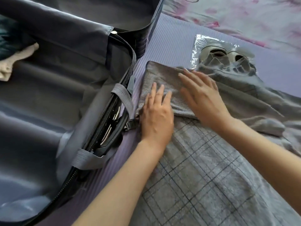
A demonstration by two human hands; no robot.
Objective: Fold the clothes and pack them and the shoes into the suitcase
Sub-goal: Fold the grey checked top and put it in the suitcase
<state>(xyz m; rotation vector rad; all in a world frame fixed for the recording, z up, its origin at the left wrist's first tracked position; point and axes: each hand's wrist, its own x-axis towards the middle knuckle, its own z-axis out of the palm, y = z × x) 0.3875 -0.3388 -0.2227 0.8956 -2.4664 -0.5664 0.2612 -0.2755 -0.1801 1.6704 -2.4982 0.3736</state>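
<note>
A grey garment with a dark check pattern (203, 168) lies spread on the purple mat, its far end folded back over itself into a plain grey flap (164, 79). My left hand (156, 115) rests flat on the flap's left edge, fingers straight. My right hand (202, 97) presses flat on the flap just to the right. A pair of pale shoes (226, 55) sits in a clear plastic bag beyond the garment, partly covered by cloth. The open suitcase (57, 95) with grey lining lies to the left.
Dark green and cream clothes (14, 51) sit in the suitcase's far left. Grey elastic straps (123, 97) and a buckle hang over the suitcase's zip edge near my left hand. A pink-patterned sheet (244, 15) lies at the back right.
</note>
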